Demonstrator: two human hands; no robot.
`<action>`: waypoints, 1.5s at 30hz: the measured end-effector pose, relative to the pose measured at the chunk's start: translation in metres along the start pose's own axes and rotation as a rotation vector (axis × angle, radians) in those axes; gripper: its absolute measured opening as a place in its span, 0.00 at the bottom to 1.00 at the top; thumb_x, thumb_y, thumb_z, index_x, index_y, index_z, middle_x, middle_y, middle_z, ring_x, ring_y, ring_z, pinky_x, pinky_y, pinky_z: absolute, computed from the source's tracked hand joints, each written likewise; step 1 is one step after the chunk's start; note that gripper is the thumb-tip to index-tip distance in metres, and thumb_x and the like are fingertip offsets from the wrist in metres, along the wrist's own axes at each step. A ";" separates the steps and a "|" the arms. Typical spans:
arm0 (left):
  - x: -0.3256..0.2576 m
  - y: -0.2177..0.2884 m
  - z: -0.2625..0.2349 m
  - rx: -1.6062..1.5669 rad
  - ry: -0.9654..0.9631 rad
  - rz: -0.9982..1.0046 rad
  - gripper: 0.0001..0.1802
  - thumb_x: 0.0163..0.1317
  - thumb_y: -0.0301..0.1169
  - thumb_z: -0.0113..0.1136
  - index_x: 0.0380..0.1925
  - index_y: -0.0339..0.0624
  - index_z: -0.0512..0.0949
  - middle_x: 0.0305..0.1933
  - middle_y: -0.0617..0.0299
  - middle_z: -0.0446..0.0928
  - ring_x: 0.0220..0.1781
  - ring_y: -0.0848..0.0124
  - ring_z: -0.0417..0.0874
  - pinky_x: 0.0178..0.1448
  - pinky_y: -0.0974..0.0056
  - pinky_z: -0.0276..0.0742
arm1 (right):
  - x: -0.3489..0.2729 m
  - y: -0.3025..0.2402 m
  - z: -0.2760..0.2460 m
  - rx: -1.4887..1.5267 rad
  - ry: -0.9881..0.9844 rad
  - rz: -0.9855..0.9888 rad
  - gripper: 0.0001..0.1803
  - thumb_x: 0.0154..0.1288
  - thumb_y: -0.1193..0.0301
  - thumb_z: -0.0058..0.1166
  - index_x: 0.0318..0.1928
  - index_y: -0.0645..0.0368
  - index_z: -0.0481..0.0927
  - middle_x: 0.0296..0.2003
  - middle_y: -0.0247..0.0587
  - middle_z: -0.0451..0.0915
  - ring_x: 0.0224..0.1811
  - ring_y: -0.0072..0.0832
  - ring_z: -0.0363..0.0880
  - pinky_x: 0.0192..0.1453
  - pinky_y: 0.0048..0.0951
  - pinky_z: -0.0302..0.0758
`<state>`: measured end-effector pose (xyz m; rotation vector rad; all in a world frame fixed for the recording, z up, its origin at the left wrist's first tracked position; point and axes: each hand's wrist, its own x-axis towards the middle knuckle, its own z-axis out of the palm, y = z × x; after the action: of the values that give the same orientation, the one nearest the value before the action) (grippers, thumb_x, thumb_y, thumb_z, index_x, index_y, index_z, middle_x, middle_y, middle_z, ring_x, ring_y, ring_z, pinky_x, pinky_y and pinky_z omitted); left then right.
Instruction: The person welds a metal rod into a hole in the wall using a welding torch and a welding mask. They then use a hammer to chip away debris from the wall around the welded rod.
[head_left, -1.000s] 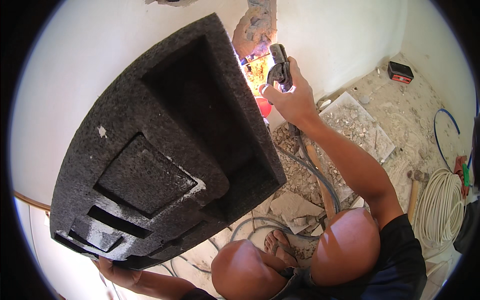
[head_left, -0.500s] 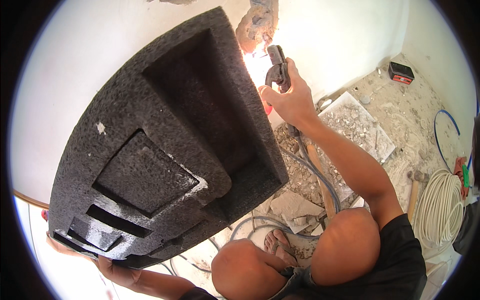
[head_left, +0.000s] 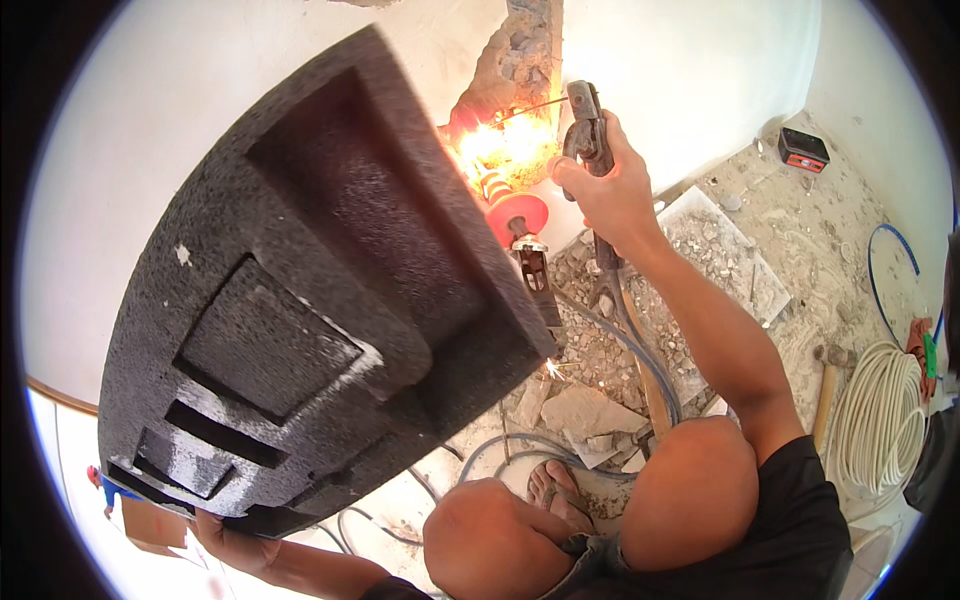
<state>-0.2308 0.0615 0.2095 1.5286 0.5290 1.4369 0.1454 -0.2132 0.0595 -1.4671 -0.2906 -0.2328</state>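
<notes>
My right hand (head_left: 610, 195) is closed around a welding electrode holder (head_left: 590, 130). A thin rod (head_left: 540, 107) runs left from its jaw into a bright orange glow (head_left: 505, 140) against a broken patch of wall. Just below the glow hangs a red disc (head_left: 517, 215) on a ribbed rod, above an open metal frame (head_left: 535, 268). At lower left my left hand (head_left: 218, 530) grips the bottom end of a large black moulded panel (head_left: 200, 250), rough like foam, with rectangular recesses. That panel is tilted left of the glow and hides most of the left fingers.
Rubble (head_left: 590, 400) and a dusty white slab (head_left: 720, 250) lie below the wall. A hammer (head_left: 830, 385), a coil of pale cable (head_left: 880, 420) and a black-and-red box (head_left: 803, 150) are at right. Dark cables cross the floor. Another person (head_left: 97, 478) is beside a cardboard box (head_left: 152, 527) at far left.
The black panel has shifted left and slightly down, uncovering the red disc and metal frame. My right hand has moved slightly right with the electrode holder. Sparks now show near the panel's lower corner.
</notes>
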 end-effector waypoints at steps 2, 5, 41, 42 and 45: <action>0.000 -0.003 -0.002 0.009 0.066 0.001 0.27 0.54 0.27 0.48 0.56 0.30 0.64 0.54 0.48 0.71 0.51 0.60 0.76 0.54 0.57 0.72 | -0.008 0.000 0.000 -0.019 -0.022 0.009 0.25 0.52 0.69 0.59 0.51 0.60 0.67 0.22 0.28 0.69 0.21 0.14 0.67 0.23 0.19 0.66; 0.005 -0.004 -0.009 -0.059 -0.069 -0.081 0.28 0.54 0.27 0.48 0.57 0.30 0.64 0.54 0.48 0.71 0.51 0.60 0.76 0.55 0.56 0.72 | -0.005 0.001 -0.005 -0.021 -0.032 -0.017 0.25 0.52 0.68 0.60 0.50 0.60 0.68 0.21 0.27 0.68 0.21 0.13 0.66 0.24 0.19 0.66; -0.010 -0.001 0.022 0.064 -0.004 0.140 0.28 0.54 0.34 0.51 0.52 0.25 0.66 0.52 0.48 0.69 0.52 0.59 0.72 0.56 0.57 0.67 | -0.007 0.005 0.015 -0.041 -0.073 0.001 0.33 0.50 0.67 0.60 0.56 0.65 0.64 0.32 0.35 0.74 0.34 0.20 0.72 0.40 0.22 0.70; -0.012 -0.001 0.026 0.060 -0.011 0.117 0.29 0.54 0.34 0.51 0.54 0.25 0.65 0.53 0.47 0.68 0.54 0.59 0.71 0.57 0.56 0.67 | -0.006 0.011 0.014 -0.046 -0.109 0.012 0.35 0.49 0.67 0.60 0.58 0.66 0.63 0.32 0.36 0.74 0.35 0.21 0.72 0.42 0.23 0.70; -0.018 0.005 0.033 0.111 0.048 0.166 0.25 0.56 0.30 0.43 0.52 0.24 0.67 0.54 0.47 0.69 0.56 0.60 0.70 0.59 0.60 0.65 | -0.013 -0.007 0.018 -0.077 -0.077 0.027 0.33 0.50 0.69 0.56 0.58 0.65 0.62 0.35 0.35 0.74 0.36 0.23 0.72 0.45 0.26 0.69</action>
<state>-0.2049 0.0332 0.2085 1.6613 0.5281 1.5968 0.1304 -0.1957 0.0629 -1.5577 -0.3265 -0.1675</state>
